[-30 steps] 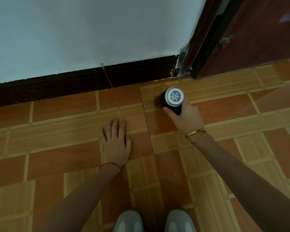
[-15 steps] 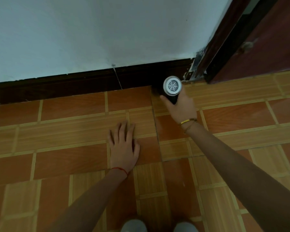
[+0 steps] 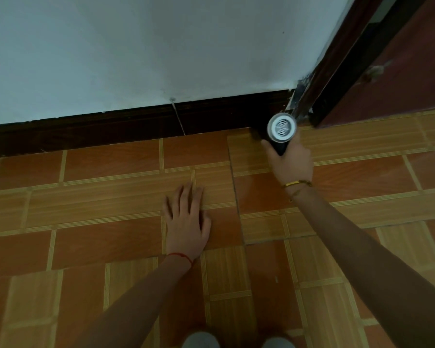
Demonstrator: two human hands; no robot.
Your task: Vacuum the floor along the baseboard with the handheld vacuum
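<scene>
My right hand [image 3: 290,163] grips a black handheld vacuum [image 3: 281,129] whose round white vented rear cap faces the camera. Its front end is hidden, pointing down at the corner where the dark baseboard [image 3: 126,126] meets the door frame [image 3: 312,96]. My left hand [image 3: 186,222] lies flat on the orange tiled floor [image 3: 106,237], palm down, fingers apart and pointing toward the wall, holding nothing.
A pale wall [image 3: 161,46] rises above the baseboard. A dark red door [image 3: 407,66] stands at the far right beyond the frame. A thin light streak [image 3: 178,119] crosses the baseboard. My shoe tips [image 3: 201,340] show at the bottom edge.
My right hand has pushed the vacuum away from me and to the right, from the open tile up into the baseboard corner by the door frame. My left hand stayed planted.
</scene>
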